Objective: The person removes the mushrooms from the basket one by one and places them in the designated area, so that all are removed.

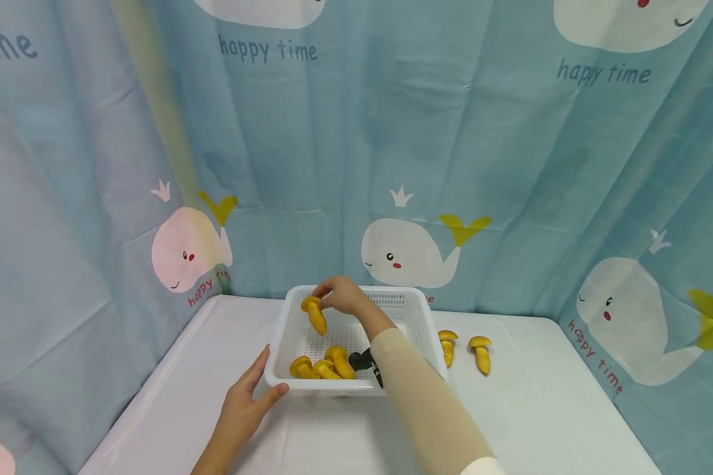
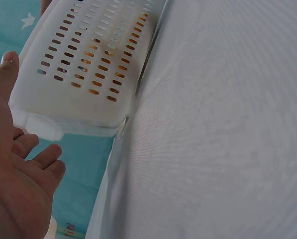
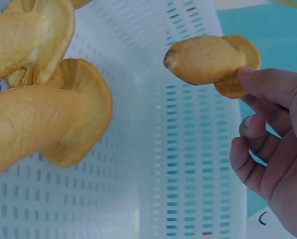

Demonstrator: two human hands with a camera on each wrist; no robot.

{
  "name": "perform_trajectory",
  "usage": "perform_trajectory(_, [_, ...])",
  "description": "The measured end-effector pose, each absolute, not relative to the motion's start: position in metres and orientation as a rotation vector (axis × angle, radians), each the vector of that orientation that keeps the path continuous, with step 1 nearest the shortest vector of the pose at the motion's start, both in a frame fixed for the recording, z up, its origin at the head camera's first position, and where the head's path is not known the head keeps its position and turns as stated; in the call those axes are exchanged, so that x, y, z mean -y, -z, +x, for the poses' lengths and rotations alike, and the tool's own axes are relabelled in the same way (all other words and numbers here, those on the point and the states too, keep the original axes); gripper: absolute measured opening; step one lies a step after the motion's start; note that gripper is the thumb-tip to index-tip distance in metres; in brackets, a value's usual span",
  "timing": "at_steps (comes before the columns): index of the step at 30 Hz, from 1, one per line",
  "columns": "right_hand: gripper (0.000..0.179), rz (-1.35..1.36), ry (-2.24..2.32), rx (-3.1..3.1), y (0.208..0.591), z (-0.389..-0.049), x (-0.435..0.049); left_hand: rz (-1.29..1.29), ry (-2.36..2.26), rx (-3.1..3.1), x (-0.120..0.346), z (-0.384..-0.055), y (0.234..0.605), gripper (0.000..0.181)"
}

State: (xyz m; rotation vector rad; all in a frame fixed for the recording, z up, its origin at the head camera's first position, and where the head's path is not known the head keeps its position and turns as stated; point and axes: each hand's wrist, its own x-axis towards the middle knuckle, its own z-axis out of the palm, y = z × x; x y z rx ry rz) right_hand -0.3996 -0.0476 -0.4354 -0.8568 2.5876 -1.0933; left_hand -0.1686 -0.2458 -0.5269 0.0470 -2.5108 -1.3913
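My right hand (image 1: 342,295) pinches a yellow mushroom (image 1: 317,318) by its cap between thumb and fingers, above the back left part of a white slotted plastic basket (image 1: 356,384). In the right wrist view the held mushroom (image 3: 203,59) lies sideways, its stem end pointing away from the hand. Several other yellow mushrooms (image 1: 340,361) lie together at the basket's front left. Beside them is a dark object (image 1: 361,359), partly hidden by the right sleeve. At the basket's front left corner, my left hand (image 1: 241,410) rests with thumb and index finger spread along its sides.
Two more yellow mushrooms (image 1: 481,355) lie on the white table (image 1: 546,396) to the right of the basket, one partly behind its rim. A blue curtain (image 1: 309,165) printed with whales hangs behind and along both sides of the table.
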Motion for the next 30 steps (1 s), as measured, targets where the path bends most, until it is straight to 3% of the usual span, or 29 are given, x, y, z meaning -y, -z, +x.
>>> perform_trajectory(30, [0.023,-0.982,1.326,-2.672,0.383,-0.345,0.006,0.085,1.379,2.545,0.245,-0.169,0.525,0.093])
